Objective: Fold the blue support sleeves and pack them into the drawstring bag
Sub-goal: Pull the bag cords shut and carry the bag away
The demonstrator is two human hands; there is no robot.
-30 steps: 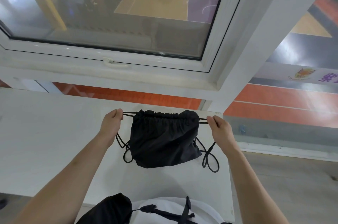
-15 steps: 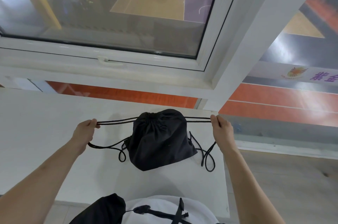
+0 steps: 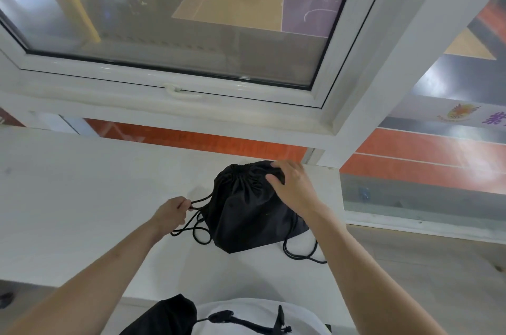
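The black drawstring bag [image 3: 246, 214] lies on the white table [image 3: 82, 198], its mouth cinched into gathers at the far end. My left hand [image 3: 171, 213] pinches the black cord [image 3: 198, 203] on the bag's left side, close to the bag. My right hand [image 3: 293, 187] grips the gathered top right of the bag, thumb and fingers curled on the fabric. Loose cord loops [image 3: 301, 255] trail off the bag's right near corner. No blue sleeves are visible.
A white window frame with a handle [image 3: 180, 92] runs just beyond the table. The table's right edge [image 3: 339, 225] lies close to the bag, with wooden floor past it. A black pouch with a strap [image 3: 175, 315] hangs at my waist.
The bag's mouth has been drawn tight. My right hand let go of the right cord and moved onto the bag's top. My left hand came in closer to the bag, still holding its cord.
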